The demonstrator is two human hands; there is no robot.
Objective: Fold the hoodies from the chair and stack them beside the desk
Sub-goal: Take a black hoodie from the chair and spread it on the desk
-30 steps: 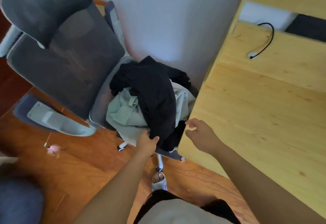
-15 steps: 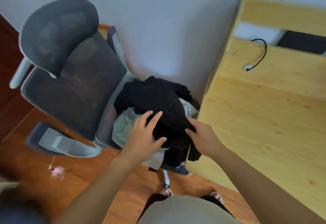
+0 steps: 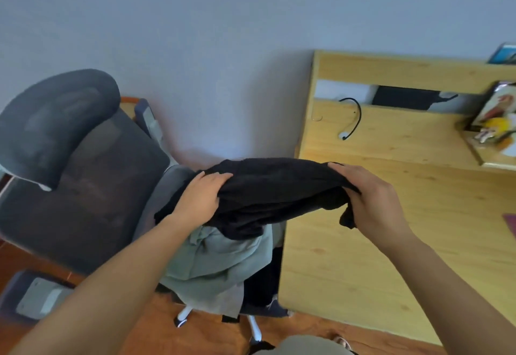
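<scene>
A person's left hand [image 3: 199, 201] and right hand [image 3: 371, 201] each grip an end of a black hoodie [image 3: 273, 195], lifted above a pale green hoodie [image 3: 220, 262] heaped on the grey office chair [image 3: 81, 187]. The wooden desk [image 3: 405, 229] stands just beside, a black cable [image 3: 353, 117] on it.

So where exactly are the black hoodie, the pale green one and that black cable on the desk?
black hoodie [image 3: 279, 190], head view, middle of the cloth stretched between the hands.
pale green hoodie [image 3: 220, 259], head view, crumpled body on the chair seat.
black cable [image 3: 356, 116], head view, its curved loop.
</scene>
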